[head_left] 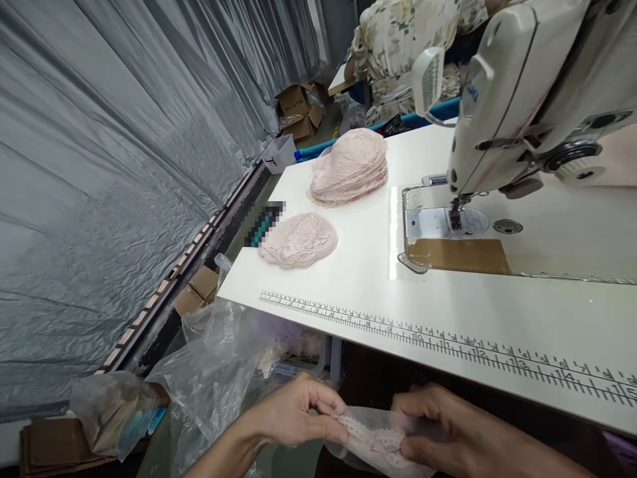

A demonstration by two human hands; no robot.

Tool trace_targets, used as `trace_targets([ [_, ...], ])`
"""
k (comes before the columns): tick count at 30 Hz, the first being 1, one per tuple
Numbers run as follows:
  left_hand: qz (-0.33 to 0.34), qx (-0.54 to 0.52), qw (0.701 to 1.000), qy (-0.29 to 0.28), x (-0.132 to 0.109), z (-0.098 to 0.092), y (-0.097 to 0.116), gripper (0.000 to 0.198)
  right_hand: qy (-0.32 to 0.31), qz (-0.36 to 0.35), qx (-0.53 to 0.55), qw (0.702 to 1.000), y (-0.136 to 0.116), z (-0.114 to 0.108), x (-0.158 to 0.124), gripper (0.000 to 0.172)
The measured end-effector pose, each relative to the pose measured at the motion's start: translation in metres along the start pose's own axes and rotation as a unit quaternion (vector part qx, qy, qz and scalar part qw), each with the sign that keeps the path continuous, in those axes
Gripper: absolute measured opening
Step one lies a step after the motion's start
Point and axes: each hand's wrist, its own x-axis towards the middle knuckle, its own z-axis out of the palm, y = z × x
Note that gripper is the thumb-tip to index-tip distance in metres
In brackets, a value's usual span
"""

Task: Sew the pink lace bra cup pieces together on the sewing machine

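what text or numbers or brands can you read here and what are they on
"7 8 9 10 11 12 13 14": ruler along the table edge; its smaller upper marks are too small to read
Blue logo on the machine: too blurred to read
Mark on the white bin: too small to read

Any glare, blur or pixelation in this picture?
Head view: bright glare strip on the white tabletop beside the needle plate; sheen on the silvery curtain; pixelated patch beside the nearer lace pile; lace piece between left hand and right hand looks slightly soft.
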Motion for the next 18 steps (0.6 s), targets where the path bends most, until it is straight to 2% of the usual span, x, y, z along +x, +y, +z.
trace_targets([
  [4, 0.014, 0.025, 1.0, -0.005, 0.0, 0.004, 0.008, 0.038, 0.034, 0.014, -0.025, 0.999, 0.006, -0.001, -0.006, 0.013],
  [8, 0.009, 0.01, 1.0, -0.004, 0.0, 0.004, 0.007, 0.039, 0.036, 0.015, -0.028, 0.999, 0.008, 0.001, -0.005, 0.018],
  [13, -0.022, -0.034, 0.998, -0.046, 0.008, 0.007, 0.0, 0.046, 0.01, -0.016, -0.08, 0.997, -0.007, 0.001, 0.0, 0.015],
  [18, -0.014, 0.017, 0.999, -0.034, 0.021, 0.014, 0.006, 0.026, -0.017, -0.02, -0.076, 0.997, -0.018, -0.006, -0.003, 0.016],
])
